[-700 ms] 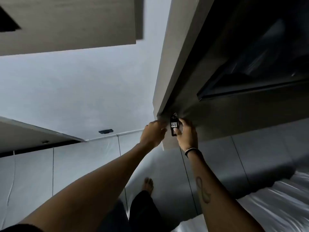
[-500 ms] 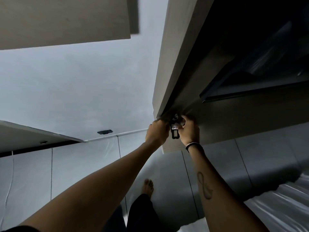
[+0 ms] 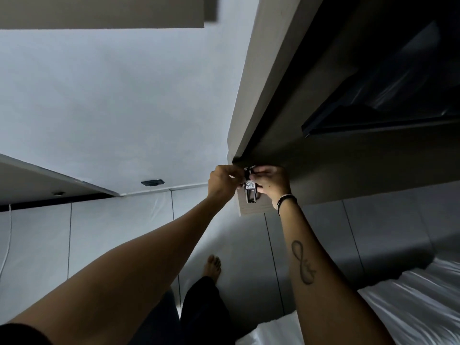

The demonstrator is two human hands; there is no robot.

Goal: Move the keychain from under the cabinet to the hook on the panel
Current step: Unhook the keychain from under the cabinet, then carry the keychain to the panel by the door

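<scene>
A small black keychain [image 3: 250,192] with a white tag hangs against a pale wood panel [image 3: 251,210] at the lower corner of the cabinet [image 3: 251,95]. Its metal ring sits at the top, pinched between both hands. My left hand [image 3: 222,183] grips the ring from the left. My right hand [image 3: 270,181], with a dark band on the wrist, holds the ring and the tag's right side. The hook itself is hidden behind my fingers.
The cabinet's dark underside [image 3: 361,158] runs off to the right, with a black glossy panel [image 3: 398,95] above. Grey floor tiles [image 3: 124,232] lie below, with my bare foot [image 3: 211,268] on them. White bedding [image 3: 410,307] fills the lower right.
Both hands have risen slightly with the keychain, closing tighter around its ring at the cabinet corner. The view has tilted a little upward.
</scene>
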